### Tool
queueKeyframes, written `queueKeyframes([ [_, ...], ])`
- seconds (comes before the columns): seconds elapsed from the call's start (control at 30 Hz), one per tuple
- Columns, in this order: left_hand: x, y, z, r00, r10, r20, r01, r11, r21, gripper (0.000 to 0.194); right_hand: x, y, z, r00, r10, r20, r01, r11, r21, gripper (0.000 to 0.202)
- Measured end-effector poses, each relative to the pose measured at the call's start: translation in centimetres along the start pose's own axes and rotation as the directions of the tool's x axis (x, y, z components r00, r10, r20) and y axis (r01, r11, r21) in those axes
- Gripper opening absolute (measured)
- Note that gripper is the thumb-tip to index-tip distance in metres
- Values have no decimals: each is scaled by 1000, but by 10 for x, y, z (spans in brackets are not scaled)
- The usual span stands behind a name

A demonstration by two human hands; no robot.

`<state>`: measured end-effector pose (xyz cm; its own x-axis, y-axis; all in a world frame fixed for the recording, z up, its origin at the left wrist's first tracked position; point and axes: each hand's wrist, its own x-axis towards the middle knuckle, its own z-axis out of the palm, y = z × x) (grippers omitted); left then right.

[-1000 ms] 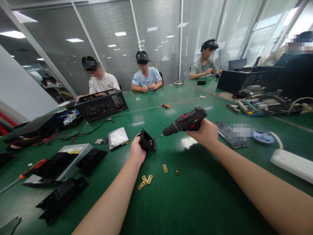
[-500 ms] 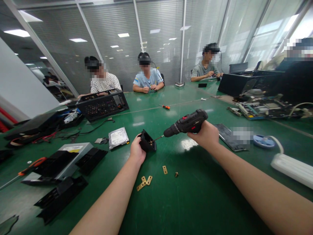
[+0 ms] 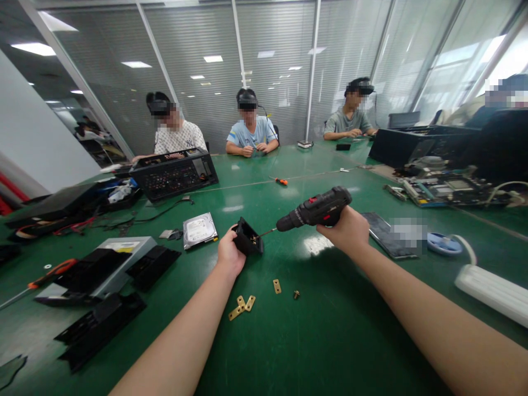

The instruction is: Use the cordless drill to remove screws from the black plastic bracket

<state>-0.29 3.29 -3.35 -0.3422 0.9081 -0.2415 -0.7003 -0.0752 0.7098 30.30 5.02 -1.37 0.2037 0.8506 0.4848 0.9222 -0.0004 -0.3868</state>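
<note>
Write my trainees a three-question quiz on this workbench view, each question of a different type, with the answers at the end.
1. What does the right hand hold?
a) a hard drive
b) a power drill
c) a long-shafted screwdriver

2. True or false: one gold-coloured plate lies apart from the other gold-coloured plates.

3. Fill in the colour: the drill's bit points toward the ____ part held in the left hand.

Key: 1. b; 2. true; 3. black
</note>
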Motion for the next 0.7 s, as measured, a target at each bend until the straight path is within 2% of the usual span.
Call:
queueKeyframes([
  [0.57,-3,1,4,1000,-11,-24,11,1000,-9,25,0,1,0,1000,1,-6,-1,1000,6,43],
  [0.7,-5,3,4,1000,-18,3,18,1000,-7,27,0,0,-1,1000,2,-7,-2,1000,13,43],
])
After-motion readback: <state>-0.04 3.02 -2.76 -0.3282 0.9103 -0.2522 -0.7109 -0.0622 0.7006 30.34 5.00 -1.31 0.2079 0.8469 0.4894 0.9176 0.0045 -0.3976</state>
